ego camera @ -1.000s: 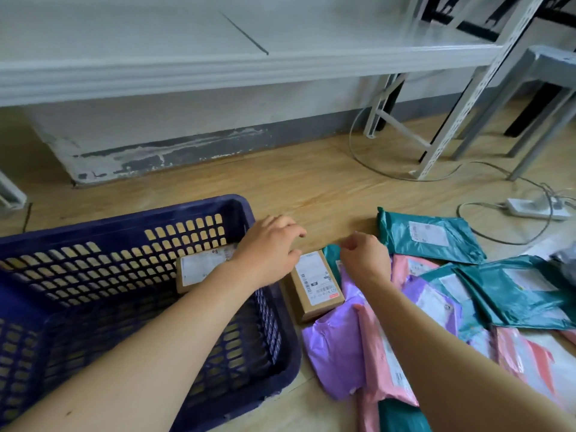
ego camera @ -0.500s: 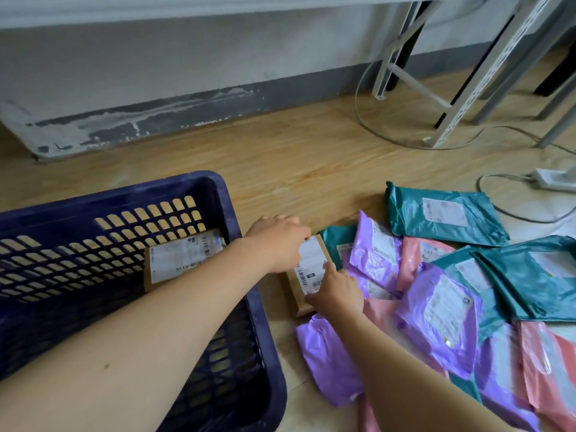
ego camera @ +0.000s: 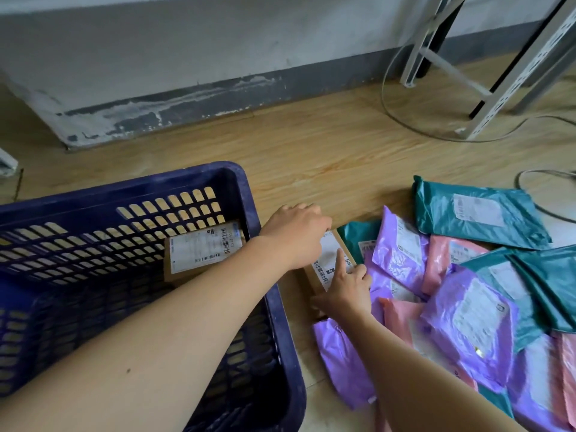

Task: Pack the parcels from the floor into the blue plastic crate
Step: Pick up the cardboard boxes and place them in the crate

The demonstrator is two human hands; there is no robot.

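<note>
Gripped at both ends, the small cardboard box (ego camera: 328, 260): curled over its far edge with the left hand (ego camera: 296, 235), held round its near end with the right hand (ego camera: 346, 291), index finger stretched flat along the white label. Lay on the wooden floor (ego camera: 311, 151) at frame centre, just beside the right wall of the blue crate (ego camera: 187, 179) and hard against the purple mailers (ego camera: 399, 254) on its right. Showed a second labelled box (ego camera: 202, 251) already inside the crate, against its far wall. Spread pink mailers (ego camera: 448, 257) and teal mailers (ego camera: 477, 213), overlapping with the purple ones, through the right half of frame. Trailed a cable (ego camera: 405, 126) past white shelf legs (ego camera: 514, 73) at upper right.
</note>
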